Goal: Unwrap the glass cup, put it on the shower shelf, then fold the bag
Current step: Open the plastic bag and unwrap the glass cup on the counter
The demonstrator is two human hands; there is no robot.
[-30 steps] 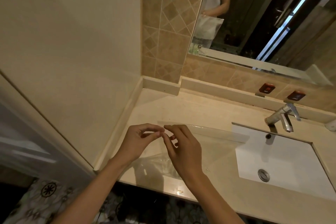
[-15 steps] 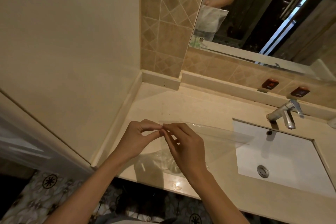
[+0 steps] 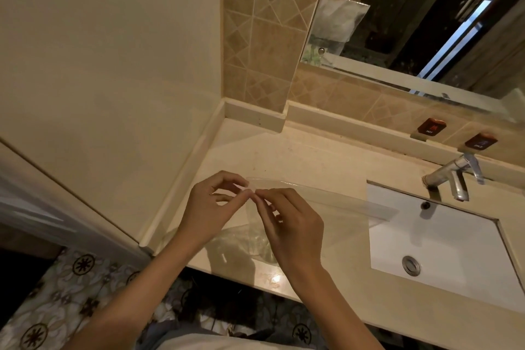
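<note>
A clear plastic bag (image 3: 335, 207) hangs in the air above the beige vanity counter (image 3: 284, 156), its top edge running from my fingertips toward the sink. My left hand (image 3: 210, 207) and my right hand (image 3: 292, 224) both pinch the bag's upper left corner, thumbs and forefingers touching. The lower part of the bag droops onto the counter below my right hand. No glass cup and no shower shelf are in view.
A white rectangular sink (image 3: 443, 244) with a chrome faucet (image 3: 451, 176) lies to the right. A mirror (image 3: 412, 17) above shows a person holding the bag. A cream wall (image 3: 108, 65) closes the left side. Patterned floor tiles (image 3: 62, 301) lie below the counter's front edge.
The view shifted a little downward. Both hands stay pinched on the same corner of the bag, and my left fingers have spread slightly.
</note>
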